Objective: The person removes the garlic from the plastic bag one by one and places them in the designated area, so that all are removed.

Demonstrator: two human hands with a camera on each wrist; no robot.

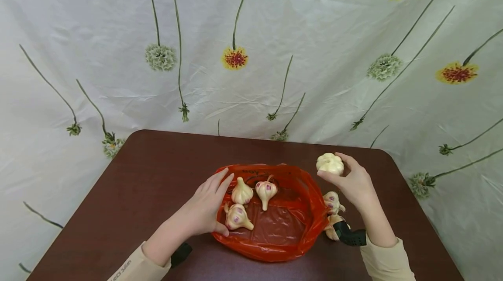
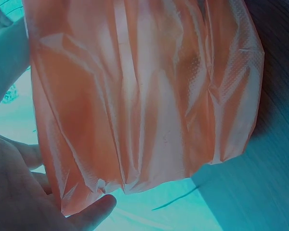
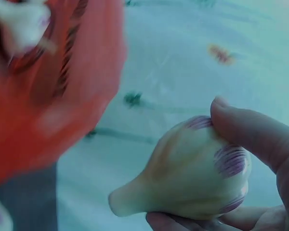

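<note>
Backdrop: flowered cloth (image 1: 314,32) hangs behind and around the table (image 1: 149,176), which is dark brown with rounded corners.

Red bag (image 1: 283,233): thin plastic, lying open at the table's middle, mouth spread wide. Wrist view shows its crinkled wall close up (image 2: 144,96).

Left hand (image 1: 206,206): rests on the bag's left rim, fingers straight and together, thumb tucked under the edge near the front. Wrist view shows the plastic lying against the palm and thumb; whether the thumb pinches it, cannot tell.

Right hand (image 1: 355,185): raised to the right of the bag, above the table. Thumb and fingers curl round a garlic bulb (image 1: 330,164), which sits at the fingertips, clear of the bag. Wrist view: bulb (image 3: 192,173) pale with purple streaks, stem end pointing lower left.

Three bulbs (image 1: 251,202) lie inside the bag, toward its left. Two more (image 1: 333,211) lie on the table just right of the bag, under the right wrist.
</note>
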